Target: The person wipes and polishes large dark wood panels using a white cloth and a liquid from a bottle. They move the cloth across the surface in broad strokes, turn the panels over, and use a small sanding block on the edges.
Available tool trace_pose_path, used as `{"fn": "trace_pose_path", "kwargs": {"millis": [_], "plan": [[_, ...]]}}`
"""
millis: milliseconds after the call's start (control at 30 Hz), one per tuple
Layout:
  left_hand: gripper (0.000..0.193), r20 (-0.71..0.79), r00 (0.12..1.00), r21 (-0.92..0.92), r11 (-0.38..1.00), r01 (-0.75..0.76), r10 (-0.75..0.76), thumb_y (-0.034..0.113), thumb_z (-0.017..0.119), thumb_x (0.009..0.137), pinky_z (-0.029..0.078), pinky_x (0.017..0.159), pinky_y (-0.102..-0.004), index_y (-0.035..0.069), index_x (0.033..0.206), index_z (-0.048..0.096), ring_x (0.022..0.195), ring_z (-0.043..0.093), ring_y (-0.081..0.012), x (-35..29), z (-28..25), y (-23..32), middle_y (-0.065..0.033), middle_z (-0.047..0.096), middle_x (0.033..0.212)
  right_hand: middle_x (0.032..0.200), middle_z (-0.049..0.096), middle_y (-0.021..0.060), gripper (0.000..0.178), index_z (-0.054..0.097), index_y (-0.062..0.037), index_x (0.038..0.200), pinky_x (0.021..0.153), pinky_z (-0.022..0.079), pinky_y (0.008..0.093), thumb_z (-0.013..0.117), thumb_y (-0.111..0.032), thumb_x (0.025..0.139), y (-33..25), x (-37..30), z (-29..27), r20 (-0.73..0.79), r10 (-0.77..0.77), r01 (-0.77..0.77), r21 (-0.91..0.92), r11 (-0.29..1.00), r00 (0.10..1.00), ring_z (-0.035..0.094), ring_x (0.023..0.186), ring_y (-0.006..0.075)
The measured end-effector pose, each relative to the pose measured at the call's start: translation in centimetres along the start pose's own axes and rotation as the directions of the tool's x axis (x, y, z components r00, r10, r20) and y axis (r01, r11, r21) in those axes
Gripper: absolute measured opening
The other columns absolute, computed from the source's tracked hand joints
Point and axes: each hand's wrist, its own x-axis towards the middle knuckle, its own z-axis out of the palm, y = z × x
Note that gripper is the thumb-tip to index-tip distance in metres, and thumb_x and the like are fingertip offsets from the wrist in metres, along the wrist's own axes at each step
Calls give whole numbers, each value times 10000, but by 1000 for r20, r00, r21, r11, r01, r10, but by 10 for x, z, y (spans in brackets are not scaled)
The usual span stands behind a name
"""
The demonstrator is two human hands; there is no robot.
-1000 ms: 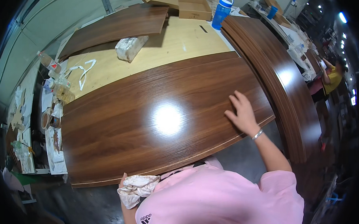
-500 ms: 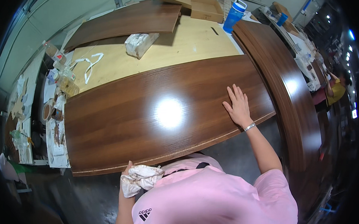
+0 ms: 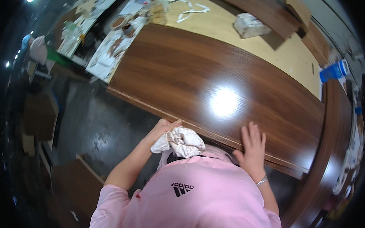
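A dark brown wood-grain panel (image 3: 180, 69) lies before me, a bright light reflected in its glossy top. At its near edge my left hand (image 3: 165, 127) is closed, the thumb on the rim and the other fingers mostly hidden. A crumpled, brown-stained white cloth (image 3: 183, 143) hangs against that hand and my waist; whether the fingers also hold it is unclear. My right hand (image 3: 252, 149) rests flat over the near edge farther right, fingers stretched out and thumb apart. Below the panel's right front, a second edge (image 3: 284, 170) shows.
The panel sits on a pale yellow worktop (image 3: 211, 25), with a wrapped white block (image 3: 250, 25) and another brown panel (image 3: 263, 6) behind. Stacked brown boards (image 3: 333, 119) and a blue bottle (image 3: 334, 71) stand right. Jars (image 3: 128, 30) and stained paper (image 3: 106, 52) lie left.
My view has swung left and tilted. My right hand has come back from the panel's top to its near edge. My left hand stays closed at the edge, with the cloth beside it.
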Motion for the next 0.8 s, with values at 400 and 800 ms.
{"fn": "trace_pose_path", "kwargs": {"millis": [400, 800], "plan": [[266, -64, 978, 186, 965, -183, 198, 254, 672, 951, 464, 642, -249, -8, 919, 700, 723, 581, -74, -14, -45, -9, -11, 655, 798, 1593, 278, 185, 847, 341, -43, 1511, 1171, 146, 599, 695, -391, 824, -46, 13, 34, -9, -110, 110, 0, 994, 994, 239, 1481, 361], [186, -538, 334, 394, 581, -712, 774, 148, 669, 939, 451, 643, -232, -7, 839, 644, 707, 564, -60, -46, -292, 166, -17, 653, 764, 1592, 247, 233, 911, 273, 4, 1522, 1182, 125, 587, 716, -235, 763, -176, 56, 81, -156, 125, -128, -9, 992, 980, 199, 1488, 398]]}}
